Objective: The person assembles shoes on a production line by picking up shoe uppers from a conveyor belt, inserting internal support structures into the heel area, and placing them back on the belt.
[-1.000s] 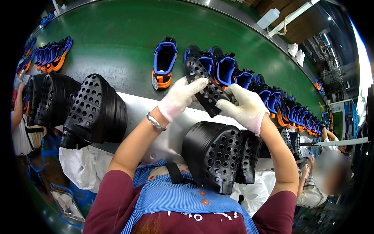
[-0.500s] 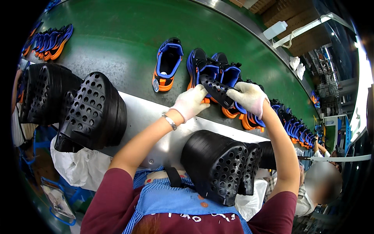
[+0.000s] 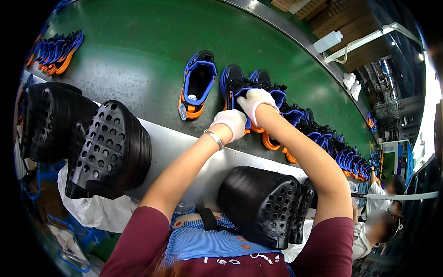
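Observation:
Both my hands, in white gloves, are at a black and blue sneaker (image 3: 232, 79) with an orange sole. My left hand (image 3: 230, 123) is closed around its heel end. My right hand (image 3: 257, 102) dips into the shoe's opening with its fingers bent down; the fingertips and anything in them are hidden. No part of the black perforated insole shows between the hands. To the left stands a single matching sneaker (image 3: 198, 85), its toe pointing away from me. Another sneaker (image 3: 262, 77) is close against the right side of the one I handle.
Stacks of black perforated insoles lie at the left (image 3: 113, 150) and close to my body (image 3: 265, 203), along a metal ledge (image 3: 166, 143). A long row of sneakers (image 3: 337, 150) runs right on the green belt (image 3: 138, 51); more (image 3: 60, 51) stand far left. Co-workers are at the right.
The insole held between my hands has gone out of sight at the shoe. My right hand has moved left and down into the opening, and the left now grips the heel.

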`<act>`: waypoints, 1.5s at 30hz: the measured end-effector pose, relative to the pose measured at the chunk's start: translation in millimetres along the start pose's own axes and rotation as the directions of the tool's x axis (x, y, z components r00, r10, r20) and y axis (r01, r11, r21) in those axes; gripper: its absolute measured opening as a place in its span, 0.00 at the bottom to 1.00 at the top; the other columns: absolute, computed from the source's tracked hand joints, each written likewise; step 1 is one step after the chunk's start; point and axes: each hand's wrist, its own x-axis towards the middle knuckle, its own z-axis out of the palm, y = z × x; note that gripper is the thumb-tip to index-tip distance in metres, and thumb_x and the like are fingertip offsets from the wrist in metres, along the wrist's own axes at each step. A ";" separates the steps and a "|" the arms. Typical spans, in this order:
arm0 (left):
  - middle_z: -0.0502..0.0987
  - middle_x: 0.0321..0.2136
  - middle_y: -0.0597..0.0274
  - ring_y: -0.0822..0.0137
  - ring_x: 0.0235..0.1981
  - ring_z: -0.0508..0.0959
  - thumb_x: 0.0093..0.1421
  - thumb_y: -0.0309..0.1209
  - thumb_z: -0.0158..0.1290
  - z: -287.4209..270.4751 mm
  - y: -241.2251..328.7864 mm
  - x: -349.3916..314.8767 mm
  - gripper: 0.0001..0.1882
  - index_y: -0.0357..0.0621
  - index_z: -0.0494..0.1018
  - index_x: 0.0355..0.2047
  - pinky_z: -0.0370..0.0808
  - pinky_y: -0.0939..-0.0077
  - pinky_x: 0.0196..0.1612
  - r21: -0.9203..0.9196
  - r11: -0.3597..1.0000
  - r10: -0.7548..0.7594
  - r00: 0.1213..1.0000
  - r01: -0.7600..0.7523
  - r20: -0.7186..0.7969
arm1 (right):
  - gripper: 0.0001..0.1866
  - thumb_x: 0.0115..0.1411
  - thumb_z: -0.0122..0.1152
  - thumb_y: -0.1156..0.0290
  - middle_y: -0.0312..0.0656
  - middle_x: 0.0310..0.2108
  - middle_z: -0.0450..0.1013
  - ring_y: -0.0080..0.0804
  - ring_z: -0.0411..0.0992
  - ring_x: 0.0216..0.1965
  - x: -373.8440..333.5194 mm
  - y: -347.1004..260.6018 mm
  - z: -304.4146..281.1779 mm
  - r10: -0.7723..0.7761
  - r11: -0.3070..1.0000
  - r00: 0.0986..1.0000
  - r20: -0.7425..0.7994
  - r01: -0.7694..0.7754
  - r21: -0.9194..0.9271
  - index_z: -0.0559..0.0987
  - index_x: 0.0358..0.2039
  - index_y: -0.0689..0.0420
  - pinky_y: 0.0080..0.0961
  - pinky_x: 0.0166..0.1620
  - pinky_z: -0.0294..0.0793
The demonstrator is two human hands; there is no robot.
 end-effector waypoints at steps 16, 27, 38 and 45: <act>0.81 0.40 0.49 0.51 0.43 0.81 0.56 0.45 0.55 -10.5 -0.9 4.5 0.19 0.44 0.82 0.39 0.78 0.62 0.46 0.080 0.996 -0.056 0.994 0.049 0.092 | 0.23 0.60 0.54 0.52 0.52 0.45 0.77 0.49 0.76 0.47 11.0 -0.3 -6.0 -0.198 0.974 0.979 0.043 0.192 0.124 0.80 0.47 0.57 0.37 0.49 0.76; 0.81 0.39 0.51 0.50 0.43 0.80 0.59 0.50 0.53 -17.1 2.9 -17.9 0.21 0.44 0.81 0.38 0.77 0.61 0.46 0.125 0.987 -0.093 0.994 0.099 -0.048 | 0.20 0.61 0.56 0.60 0.53 0.42 0.77 0.50 0.75 0.46 -199.2 150.2 -55.2 -0.229 0.937 0.886 -0.403 0.313 0.156 0.77 0.50 0.59 0.38 0.49 0.74; 0.76 0.50 0.56 0.53 0.50 0.75 0.53 0.38 0.62 -60.2 27.2 -45.1 0.25 0.45 0.75 0.51 0.74 0.64 0.52 0.471 0.877 0.108 0.916 0.095 -0.386 | 0.14 0.61 0.59 0.66 0.47 0.36 0.79 0.36 0.78 0.38 -376.7 348.0 63.5 0.507 0.837 0.638 -0.579 -0.205 0.507 0.79 0.43 0.61 0.27 0.44 0.75; 0.74 0.53 0.48 0.53 0.53 0.75 0.57 0.38 0.60 -6.4 35.1 7.6 0.26 0.39 0.72 0.54 0.72 0.65 0.56 0.070 0.920 0.389 0.877 -0.386 -0.280 | 0.23 0.54 0.63 0.68 0.52 0.47 0.73 0.48 0.73 0.48 -376.2 343.6 106.3 0.531 0.827 0.708 -0.465 -0.315 0.465 0.75 0.52 0.56 0.34 0.52 0.72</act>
